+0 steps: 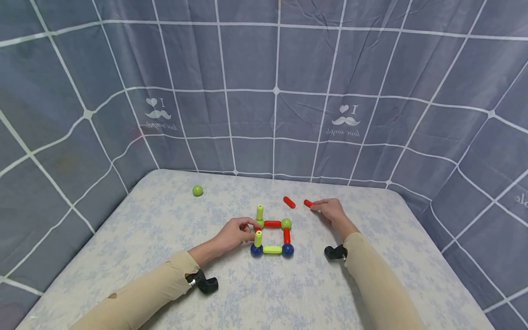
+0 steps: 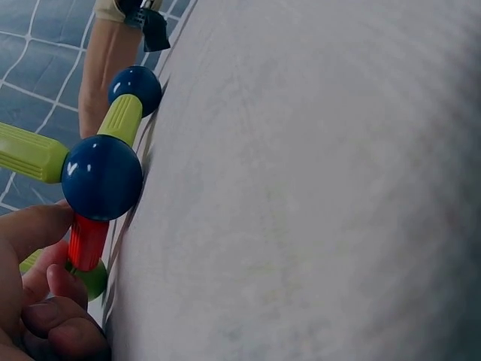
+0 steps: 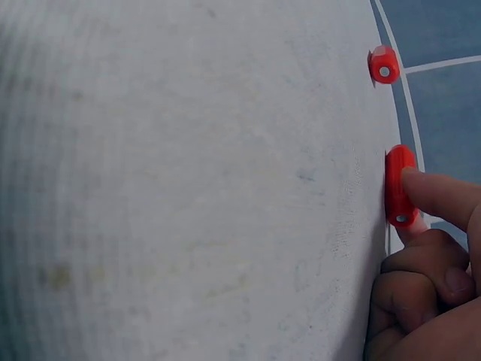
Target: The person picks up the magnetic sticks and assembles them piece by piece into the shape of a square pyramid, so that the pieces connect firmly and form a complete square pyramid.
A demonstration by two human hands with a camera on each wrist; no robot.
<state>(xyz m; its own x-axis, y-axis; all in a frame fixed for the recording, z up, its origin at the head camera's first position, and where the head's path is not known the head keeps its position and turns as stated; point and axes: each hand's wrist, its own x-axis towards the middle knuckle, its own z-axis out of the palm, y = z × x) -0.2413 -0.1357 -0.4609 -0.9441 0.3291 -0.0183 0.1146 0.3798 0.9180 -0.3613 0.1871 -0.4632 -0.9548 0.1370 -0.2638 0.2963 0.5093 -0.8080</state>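
Note:
A square of magnetic rods and balls lies on the table. Its near corners are a left blue ball (image 1: 256,250) and a right blue ball (image 1: 288,250), joined by a yellow-green rod (image 1: 272,250). Behind, a red rod (image 1: 272,223) runs to a green ball (image 1: 286,223). Two yellow-green rods stand upright on the left corners, one in front (image 1: 258,239) and one behind (image 1: 259,212). My left hand (image 1: 235,233) grips the square's left red rod (image 2: 88,244) between thumb and fingers. To the right, my right hand (image 1: 331,210) pinches a loose red rod (image 3: 400,184) at the table surface.
Another loose red rod (image 1: 289,202) lies just left of the pinched one. A single green ball (image 1: 197,190) sits far left on the patterned tablecloth (image 1: 231,293). Grey gridded curtains (image 1: 255,114) rise behind and beside the table. Both wrists carry black devices.

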